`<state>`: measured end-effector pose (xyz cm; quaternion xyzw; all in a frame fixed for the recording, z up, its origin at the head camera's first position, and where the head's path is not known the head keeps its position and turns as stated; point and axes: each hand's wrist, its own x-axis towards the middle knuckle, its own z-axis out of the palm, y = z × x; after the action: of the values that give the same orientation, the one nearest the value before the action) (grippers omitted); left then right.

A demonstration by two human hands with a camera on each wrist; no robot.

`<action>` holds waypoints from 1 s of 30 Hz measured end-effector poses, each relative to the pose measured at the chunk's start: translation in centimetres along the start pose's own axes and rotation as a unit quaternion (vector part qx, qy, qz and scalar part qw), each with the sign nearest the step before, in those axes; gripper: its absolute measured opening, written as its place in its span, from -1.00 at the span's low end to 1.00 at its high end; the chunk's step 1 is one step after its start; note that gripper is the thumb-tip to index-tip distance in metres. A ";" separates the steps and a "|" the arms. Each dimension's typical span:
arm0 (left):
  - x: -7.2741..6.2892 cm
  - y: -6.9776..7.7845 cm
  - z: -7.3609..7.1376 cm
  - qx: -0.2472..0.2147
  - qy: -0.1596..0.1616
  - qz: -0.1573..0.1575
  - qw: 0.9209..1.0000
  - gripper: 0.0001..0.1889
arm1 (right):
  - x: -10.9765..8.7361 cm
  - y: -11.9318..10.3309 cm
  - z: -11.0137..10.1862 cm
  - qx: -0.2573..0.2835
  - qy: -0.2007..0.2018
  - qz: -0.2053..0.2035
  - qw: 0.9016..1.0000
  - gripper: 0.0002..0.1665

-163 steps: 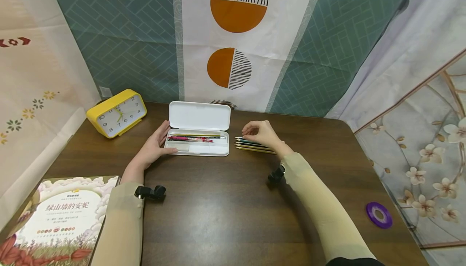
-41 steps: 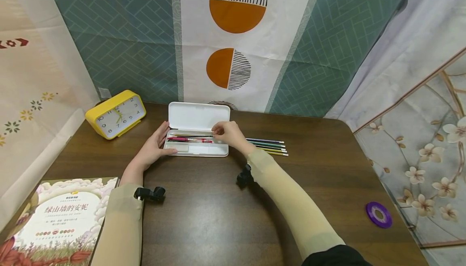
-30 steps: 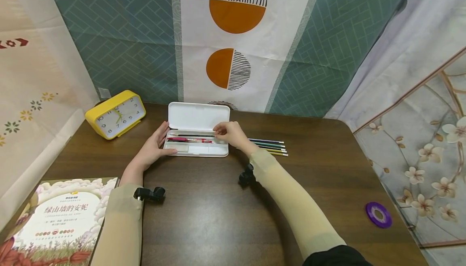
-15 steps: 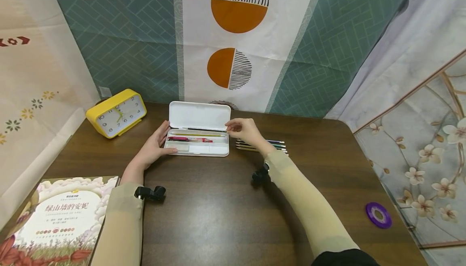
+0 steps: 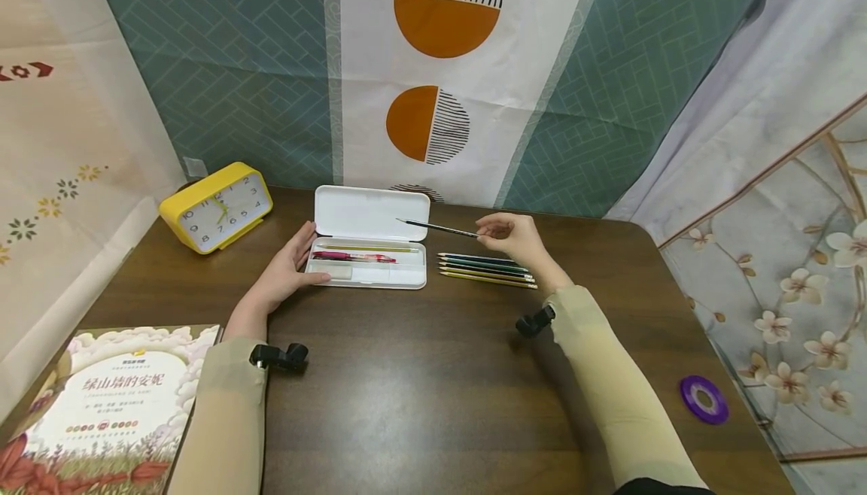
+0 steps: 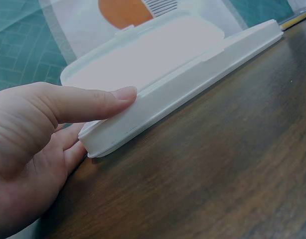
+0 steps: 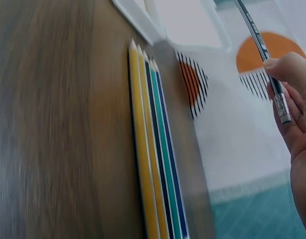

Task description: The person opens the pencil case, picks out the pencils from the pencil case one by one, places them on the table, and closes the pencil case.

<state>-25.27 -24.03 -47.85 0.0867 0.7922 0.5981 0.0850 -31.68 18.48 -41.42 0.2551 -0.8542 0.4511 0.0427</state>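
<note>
The white pencil case (image 5: 371, 275) lies with its lid raised at the back. Inside are a yellow pencil (image 5: 369, 249), a red pen (image 5: 339, 256) and a white eraser (image 5: 341, 272). My left hand (image 5: 283, 273) grips the case's left end, thumb on the front rim, fingers at the side, as the left wrist view shows. My right hand (image 5: 518, 241) pinches a dark pencil (image 5: 440, 227) near its eraser end, tip toward the lid. Below that hand, several pencils (image 5: 484, 269), yellow, black, green and blue, lie in a row; the right wrist view shows their sharpened tips toward the case.
A yellow alarm clock (image 5: 218, 209) stands at the back left. On the front left lies a book (image 5: 122, 405) with a pale cover. A purple tape roll (image 5: 704, 399) is near the table's right edge. Cloth hangs behind the table (image 5: 406, 382).
My right hand went from beside the pencil row into the case, lifted out the dark pencil and carried it right, above the row. My left hand has stayed on the case.
</note>
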 end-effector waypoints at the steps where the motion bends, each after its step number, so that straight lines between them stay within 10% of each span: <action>1: 0.0 0.0 0.0 0.000 0.001 0.001 1.000 0.15 | -0.3 0.2 -0.4 0.001 0.000 0.010 1.000 -0.74; 8: -0.1 0.1 0.0 -0.007 0.001 0.000 1.000 0.15 | -2.6 1.8 -2.3 0.024 -0.015 0.082 0.996 -0.69; 15: 0.0 -0.1 -0.1 -0.005 0.000 -0.003 1.000 0.16 | -4.9 -0.6 -3.5 0.002 -0.046 0.093 0.995 -0.70; 30: 0.0 -0.1 -0.2 -0.008 0.000 -0.002 1.000 0.16 | -6.7 1.6 -4.4 0.006 -0.101 0.098 0.990 -0.73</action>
<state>-25.30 -24.24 -47.92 0.0843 0.7877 0.6041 0.0866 -27.29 25.32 -42.06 0.2146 -0.8723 0.4301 -0.0900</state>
